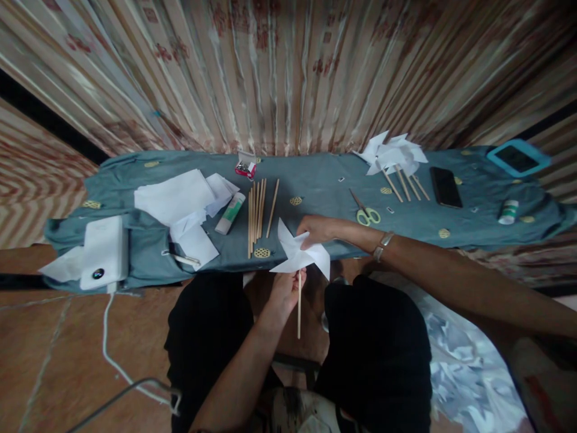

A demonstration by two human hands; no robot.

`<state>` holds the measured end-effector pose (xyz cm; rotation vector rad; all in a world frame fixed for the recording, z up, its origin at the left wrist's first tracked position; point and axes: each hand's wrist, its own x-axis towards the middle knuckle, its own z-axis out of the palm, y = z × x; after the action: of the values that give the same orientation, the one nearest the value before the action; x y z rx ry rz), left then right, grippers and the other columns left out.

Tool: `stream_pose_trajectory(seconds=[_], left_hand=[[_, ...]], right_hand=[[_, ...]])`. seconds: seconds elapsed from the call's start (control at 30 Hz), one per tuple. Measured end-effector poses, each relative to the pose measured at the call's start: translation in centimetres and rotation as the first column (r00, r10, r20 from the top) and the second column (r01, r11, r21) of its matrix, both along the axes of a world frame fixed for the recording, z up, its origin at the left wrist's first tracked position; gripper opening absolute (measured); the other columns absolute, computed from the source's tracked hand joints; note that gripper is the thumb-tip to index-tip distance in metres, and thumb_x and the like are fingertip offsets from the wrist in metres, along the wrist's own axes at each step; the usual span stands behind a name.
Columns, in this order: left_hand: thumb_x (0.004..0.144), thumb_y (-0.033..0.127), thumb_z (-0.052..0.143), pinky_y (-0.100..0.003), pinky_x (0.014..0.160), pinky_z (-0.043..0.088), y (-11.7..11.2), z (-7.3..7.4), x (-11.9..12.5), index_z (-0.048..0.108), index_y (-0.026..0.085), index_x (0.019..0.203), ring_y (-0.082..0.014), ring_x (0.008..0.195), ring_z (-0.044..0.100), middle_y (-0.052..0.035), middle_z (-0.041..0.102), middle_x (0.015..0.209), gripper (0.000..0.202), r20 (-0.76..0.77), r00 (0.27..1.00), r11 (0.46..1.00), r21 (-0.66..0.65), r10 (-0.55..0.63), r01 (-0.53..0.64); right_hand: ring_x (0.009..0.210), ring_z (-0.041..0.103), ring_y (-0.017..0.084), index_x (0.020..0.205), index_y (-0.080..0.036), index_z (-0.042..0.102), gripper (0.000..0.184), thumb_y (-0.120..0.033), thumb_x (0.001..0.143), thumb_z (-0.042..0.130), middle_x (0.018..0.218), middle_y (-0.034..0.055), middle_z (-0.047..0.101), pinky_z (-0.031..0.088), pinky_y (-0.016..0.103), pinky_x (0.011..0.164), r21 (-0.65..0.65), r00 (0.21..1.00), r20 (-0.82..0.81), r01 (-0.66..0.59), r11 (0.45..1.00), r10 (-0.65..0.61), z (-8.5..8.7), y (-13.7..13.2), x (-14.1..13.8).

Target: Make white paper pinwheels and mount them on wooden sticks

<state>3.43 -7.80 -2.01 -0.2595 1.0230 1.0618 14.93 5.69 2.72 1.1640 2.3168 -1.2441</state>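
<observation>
A white paper pinwheel [301, 254] on a thin wooden stick [299, 310] is held at the near edge of the table [315, 180], above my knees. My left hand [287, 291] is closed around the stick just under the paper. My right hand [315, 230] pinches the upper part of the pinwheel's folded paper; a bracelet [383, 245] sits on that wrist.
On the blue-grey cloth lie several wooden sticks [256, 213], a glue stick [230, 213], white paper sheets [180, 198], scissors [366, 211], finished pinwheels [394, 157], a black phone [445, 186], a red-white small box [246, 167], a blue-cased tablet [517, 157], a small bottle [508, 211]. A white device [104, 252] with cable sits left.
</observation>
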Motion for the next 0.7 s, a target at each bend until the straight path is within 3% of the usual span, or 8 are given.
stream_pose_trajectory(seconds=[0.33, 0.7], left_hand=[[0.073, -0.008, 0.050, -0.012, 0.052, 0.044, 0.4, -1.1, -0.3, 0.064, 0.016, 0.089, -0.0056, 0.054, 0.055, 0.0024, 0.058, 0.066, 0.031, -0.033, 0.998, 0.998, 0.019, -0.061, 0.062], [0.071, -0.011, 0.049, -0.011, 0.052, 0.047, 0.6, -1.4, -0.5, 0.059, 0.014, 0.073, -0.0053, 0.052, 0.055, 0.0019, 0.058, 0.062, 0.027, -0.077, 0.991, 0.994, -0.018, -0.105, 0.104]], right_hand=[[0.058, 0.042, 0.009, 0.075, -0.009, 0.073, 0.011, -0.015, 0.066, 0.070, 0.056, -0.0066, 0.051, 0.032, 0.022, 0.054, 0.000, 0.999, 0.023, 0.024, 1.000, -0.024, 1.0, 0.0, -0.2], [0.056, 0.039, 0.009, 0.069, -0.010, 0.071, 0.003, -0.012, 0.067, 0.070, 0.054, -0.0068, 0.046, 0.030, 0.024, 0.053, -0.020, 0.999, -0.013, 0.044, 0.999, -0.044, 0.5, 0.1, 0.0]])
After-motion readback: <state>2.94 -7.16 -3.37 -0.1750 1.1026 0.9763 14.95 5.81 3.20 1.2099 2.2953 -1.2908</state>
